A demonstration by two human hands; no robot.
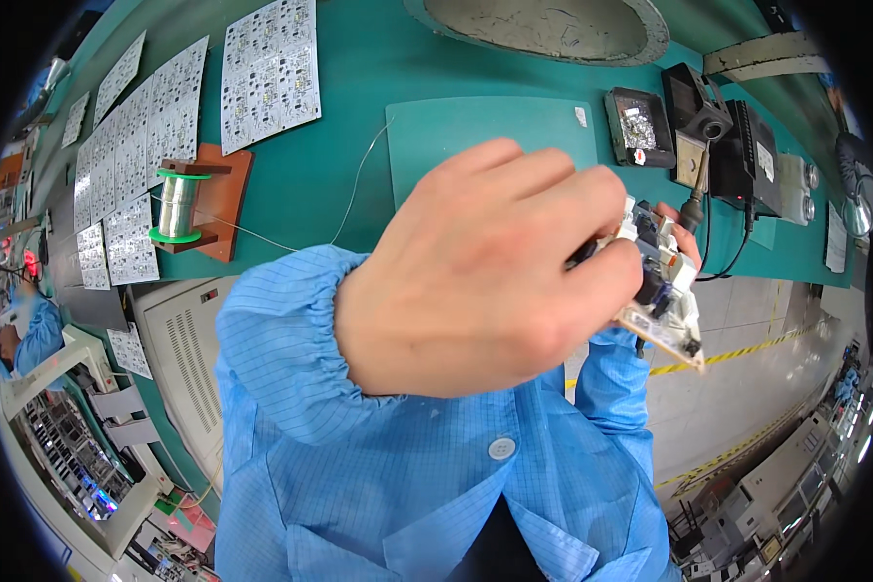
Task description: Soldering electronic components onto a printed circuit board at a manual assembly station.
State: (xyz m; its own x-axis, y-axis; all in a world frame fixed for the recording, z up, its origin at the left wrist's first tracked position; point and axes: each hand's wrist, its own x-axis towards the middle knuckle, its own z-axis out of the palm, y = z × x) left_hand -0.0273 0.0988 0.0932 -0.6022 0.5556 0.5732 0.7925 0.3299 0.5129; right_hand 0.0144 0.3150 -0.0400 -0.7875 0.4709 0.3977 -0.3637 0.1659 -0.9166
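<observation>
My left hand (485, 272) fills the middle of the head view, raised close to the camera in a blue elastic-cuffed sleeve. Its fingers are curled round the left edge of a circuit board (662, 291) crowded with white and dark parts. The board is tilted, and one pale corner points down toward the floor. Only some fingertips of my right hand (688, 246) show, at the board's far right side, closed against it. The rest of that hand is hidden behind the board and my left hand.
A solder wire spool (177, 206) sits on a brown stand at left, its wire running over the green bench mat. Several white circuit panels (271, 78) lie beyond. At right are a parts tray (640, 128), a soldering iron (694, 209) in its holder and a black box (747, 155).
</observation>
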